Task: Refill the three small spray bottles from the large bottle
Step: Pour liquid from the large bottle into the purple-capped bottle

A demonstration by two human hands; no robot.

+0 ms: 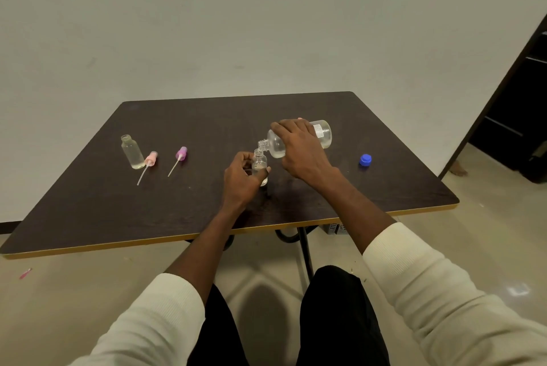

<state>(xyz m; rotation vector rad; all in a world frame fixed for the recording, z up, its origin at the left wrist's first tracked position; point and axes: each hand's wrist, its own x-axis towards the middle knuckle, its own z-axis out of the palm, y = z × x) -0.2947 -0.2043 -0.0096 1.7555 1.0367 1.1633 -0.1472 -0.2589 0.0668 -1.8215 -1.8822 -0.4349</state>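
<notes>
My right hand grips the large clear bottle, tipped nearly flat with its open neck down over a small clear spray bottle. My left hand holds that small bottle upright on the dark table. A second small clear bottle stands uncapped at the left. Beside it lie a pink spray head and a purple spray head, each with its thin tube. The large bottle's blue cap lies at the right. A third small bottle is not in view.
The table has a yellow edge close to my knees. A small pink object lies on the floor at the left. A dark doorway opens at the right, and a plain wall stands behind the table.
</notes>
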